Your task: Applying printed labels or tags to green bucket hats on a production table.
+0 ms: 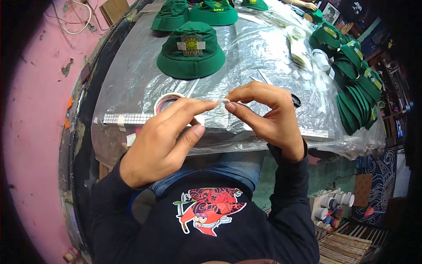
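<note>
My right hand (pixel 268 105) pinches a small whitish piece (pixel 224 101), perhaps tape, between thumb and index finger. My left hand (pixel 165 138) points its index finger at that piece, the tip at or very near it. Its thumb stands apart, with nothing seen in its grip. Behind the left hand, a roll of tape (pixel 163 99) lies partly hidden. Scissors, their black handle (pixel 296 100) showing, lie behind the right hand. Farther back stands a green bucket hat (pixel 191 50) with a square emblem and white tape strips on both sides of it.
Clear plastic sheeting (pixel 132 75) covers the table. A gridded white strip (pixel 127 119) runs along the near edge. More green hats (pixel 213 12) stand at the back, and several are stacked (pixel 356 105) at the right. White scraps (pixel 314 83) and a white cup (pixel 321 59) lie near the stack.
</note>
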`<state>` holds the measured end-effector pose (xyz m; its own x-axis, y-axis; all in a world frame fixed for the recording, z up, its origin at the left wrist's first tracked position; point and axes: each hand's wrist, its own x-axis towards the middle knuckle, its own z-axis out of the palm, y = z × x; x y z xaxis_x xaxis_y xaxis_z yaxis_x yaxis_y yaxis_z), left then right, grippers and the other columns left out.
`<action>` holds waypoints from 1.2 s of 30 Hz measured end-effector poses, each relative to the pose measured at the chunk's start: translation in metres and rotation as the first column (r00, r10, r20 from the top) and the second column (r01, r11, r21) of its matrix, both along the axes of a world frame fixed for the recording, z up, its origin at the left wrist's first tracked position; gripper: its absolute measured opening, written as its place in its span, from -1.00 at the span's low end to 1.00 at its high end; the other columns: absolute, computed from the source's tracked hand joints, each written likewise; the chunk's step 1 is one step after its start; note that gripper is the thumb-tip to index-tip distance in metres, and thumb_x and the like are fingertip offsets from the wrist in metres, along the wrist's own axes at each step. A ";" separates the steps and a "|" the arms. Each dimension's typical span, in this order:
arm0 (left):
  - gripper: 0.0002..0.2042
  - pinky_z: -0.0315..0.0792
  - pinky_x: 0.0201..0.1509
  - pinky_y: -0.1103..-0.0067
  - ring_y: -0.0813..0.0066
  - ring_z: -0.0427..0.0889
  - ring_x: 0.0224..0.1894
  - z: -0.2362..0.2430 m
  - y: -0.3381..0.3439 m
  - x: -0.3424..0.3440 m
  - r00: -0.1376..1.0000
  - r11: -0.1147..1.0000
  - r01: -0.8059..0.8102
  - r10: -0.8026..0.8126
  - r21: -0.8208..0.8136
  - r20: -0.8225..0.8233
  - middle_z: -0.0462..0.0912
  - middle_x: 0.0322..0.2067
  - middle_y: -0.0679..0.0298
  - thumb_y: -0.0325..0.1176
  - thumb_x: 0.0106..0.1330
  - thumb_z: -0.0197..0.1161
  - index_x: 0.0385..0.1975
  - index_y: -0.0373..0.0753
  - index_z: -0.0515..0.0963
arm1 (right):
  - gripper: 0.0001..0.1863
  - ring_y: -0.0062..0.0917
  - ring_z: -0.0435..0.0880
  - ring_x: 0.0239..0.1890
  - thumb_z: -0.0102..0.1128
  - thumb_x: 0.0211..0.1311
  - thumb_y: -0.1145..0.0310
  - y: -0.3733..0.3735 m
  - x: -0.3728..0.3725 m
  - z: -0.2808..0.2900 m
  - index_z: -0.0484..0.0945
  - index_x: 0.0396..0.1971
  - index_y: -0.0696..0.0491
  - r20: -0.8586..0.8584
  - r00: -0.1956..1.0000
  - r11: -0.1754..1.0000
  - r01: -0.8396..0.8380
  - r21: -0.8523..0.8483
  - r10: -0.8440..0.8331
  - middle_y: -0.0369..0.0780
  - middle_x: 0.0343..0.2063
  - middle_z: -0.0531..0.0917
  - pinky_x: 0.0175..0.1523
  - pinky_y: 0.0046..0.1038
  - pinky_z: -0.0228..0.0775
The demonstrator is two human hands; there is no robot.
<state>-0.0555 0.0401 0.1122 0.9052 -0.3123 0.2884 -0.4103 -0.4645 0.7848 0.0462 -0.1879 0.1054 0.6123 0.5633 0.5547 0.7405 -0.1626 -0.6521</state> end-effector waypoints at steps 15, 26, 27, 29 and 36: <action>-0.54 0.46 0.17 0.44 0.33 0.59 0.05 -0.001 -0.005 0.001 0.988 0.991 -0.085 0.097 -0.104 0.120 0.55 0.14 0.07 -0.23 0.44 0.27 0.25 -0.33 0.45 | -0.90 -0.49 0.71 -0.30 0.22 0.29 0.53 0.005 -0.003 -0.004 0.64 -0.28 0.23 -0.036 0.994 0.994 0.102 0.051 -0.100 -0.14 -0.37 0.71 -0.17 -0.50 0.52; -0.40 0.40 0.23 0.36 0.19 0.57 0.09 0.032 -0.040 -0.027 0.706 0.004 0.343 -0.661 -0.939 0.256 0.53 0.09 -0.06 0.09 0.38 0.20 0.04 -0.43 0.40 | -0.89 -0.48 0.71 -0.08 0.34 0.32 0.54 -0.016 0.011 -0.010 0.59 -0.23 0.20 -0.149 0.962 0.961 0.246 0.125 -0.227 -0.25 -0.27 0.67 -0.01 -0.51 0.53; -0.40 0.39 0.24 0.35 0.18 0.55 0.10 0.033 -0.043 -0.026 0.681 -0.050 0.362 -0.668 -0.931 0.301 0.51 0.11 -0.07 0.10 0.38 0.20 0.04 -0.42 0.40 | -0.90 -0.55 0.70 -0.12 0.35 0.31 0.53 -0.019 0.011 -0.008 0.60 -0.25 0.20 -0.122 0.949 0.949 0.301 0.092 -0.290 -0.28 -0.29 0.67 -0.05 -0.55 0.53; -0.41 0.37 0.26 0.34 0.17 0.53 0.13 0.034 -0.044 -0.022 0.662 -0.093 0.365 -0.674 -0.926 0.328 0.49 0.13 -0.08 0.11 0.39 0.18 0.03 -0.40 0.38 | -0.90 -0.64 0.68 -0.17 0.37 0.31 0.51 -0.028 0.014 0.000 0.62 -0.28 0.20 -0.078 0.945 0.945 0.322 0.062 -0.317 -0.31 -0.32 0.67 -0.10 -0.59 0.51; -0.43 0.30 0.33 0.30 0.14 0.44 0.25 0.021 -0.059 -0.016 0.610 -0.199 0.337 -0.699 -0.920 0.374 0.41 0.23 -0.13 0.14 0.43 0.14 0.01 -0.33 0.33 | -0.71 -0.67 0.68 -0.20 0.36 0.35 0.28 -0.078 0.079 0.033 0.69 -0.06 0.15 0.167 0.903 0.863 0.428 -0.266 -0.396 -0.23 -0.29 0.75 -0.05 -0.57 0.49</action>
<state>-0.0716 -0.0188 0.1335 0.6533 -0.3722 0.6593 0.1562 0.9183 0.3636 0.1256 -0.2655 0.1385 0.7726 0.4167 0.4791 0.6241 -0.6373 -0.4521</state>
